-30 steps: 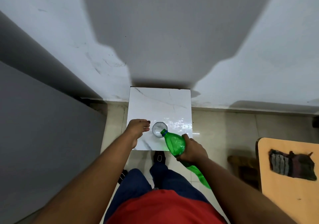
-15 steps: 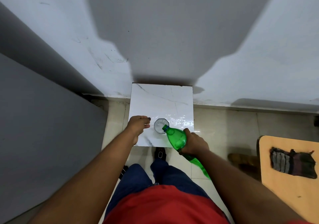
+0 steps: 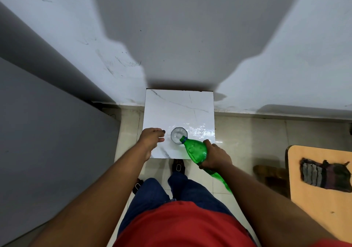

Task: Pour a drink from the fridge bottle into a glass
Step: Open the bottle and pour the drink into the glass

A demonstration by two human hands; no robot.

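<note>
A clear faceted glass [image 3: 178,135] stands on the small white marble table [image 3: 179,109], near its front edge. My right hand [image 3: 215,156] grips a green plastic bottle [image 3: 196,150] around its middle. The bottle is tilted, and its uncapped neck with a blue ring rests over the glass's near right rim. Bubbly liquid shows in the glass. My left hand [image 3: 151,138] lies on the table just left of the glass, fingers loosely curled and pointing at it, apart from it and holding nothing.
The table stands against a white wall. A grey panel [image 3: 47,142] fills the left side. At the right is a wooden table [image 3: 314,199] with a dark striped cloth [image 3: 323,174], and a dark stool [image 3: 270,174] beside it. My feet stand on the tiled floor below.
The bottle's mouth has come down over the glass rim and the bottle tilts more steeply. The left hand has stayed beside the glass.
</note>
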